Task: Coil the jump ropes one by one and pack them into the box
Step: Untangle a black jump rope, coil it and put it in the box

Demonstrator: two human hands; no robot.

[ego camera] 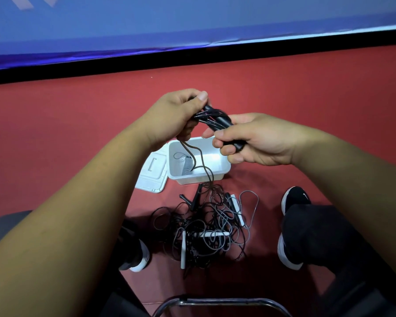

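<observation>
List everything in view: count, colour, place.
floor: one, red, underfoot
box: one, white, open, on the floor
lid: one, white, on the floor left of the box
packed rope: one, grey, coiled inside the box
rope pile: count unclear, black and grey, tangled between the shoes
held rope: one, black, part-coiled, tail trailing to the rope pile
shoes: two, black, either side of the rope pile
left grip: one, round the coil
right grip: one, round its other end

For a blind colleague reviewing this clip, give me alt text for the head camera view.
The left hand and right hand hold a partly coiled black rope above an open white box. Its loose end trails down to a tangle of ropes on the red floor.
</observation>
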